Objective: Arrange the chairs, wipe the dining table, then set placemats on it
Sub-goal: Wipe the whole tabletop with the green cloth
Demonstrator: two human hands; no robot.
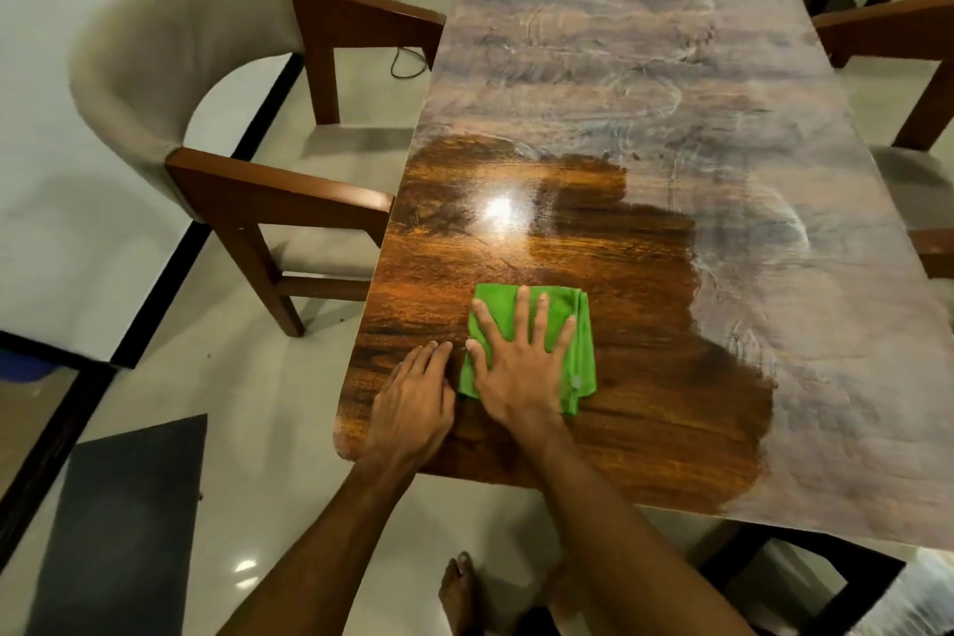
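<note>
Wiping is the step in hand: the right hand [519, 372] lies flat on the folded green cloth [583, 356], its fingers [524, 313] spread wide and straight, pressing rather than gripping. The left hand [413, 398] rests just left of the cloth, its fingers straight and close together on the bare tabletop [516, 243]. Around both sets of fingers the wood shines clean, but beyond the right fingertips and off to their right it looks hazy, so flat, overlapping strokes pushed that way should serve best.
</note>
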